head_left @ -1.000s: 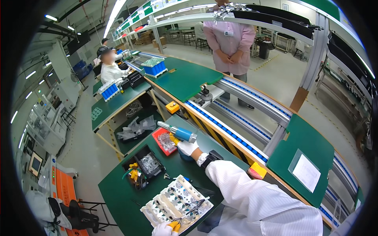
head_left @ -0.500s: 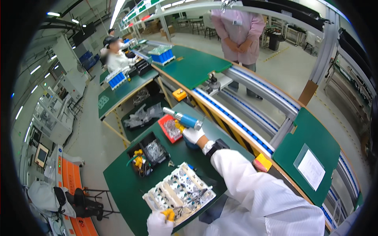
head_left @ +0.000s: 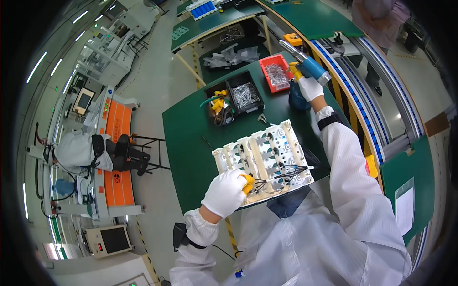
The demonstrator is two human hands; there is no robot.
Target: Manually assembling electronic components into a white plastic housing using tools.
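Head view: the white-gloved right hand [head_left: 308, 87] wraps its fingers around a silver-nosed blue power tool [head_left: 314, 69] beside a red plastic tray [head_left: 267, 62]. The white-gloved left hand [head_left: 224, 193] bends yellow-tipped fingers over a white rectangular plastic-framed module [head_left: 255, 156] on the green tabletop [head_left: 186, 128]; their grip on its thin black wires [head_left: 286, 172] cannot be told.

A cream-white slotted frame [head_left: 260, 159] with metal plates is laid flat, slightly askew, at the table's [head_left: 191, 143] near edge, black wires [head_left: 288, 174] bundled across it. A blue-and-silver power tool [head_left: 312, 68] is held tilted, silver nose pointed far-left.
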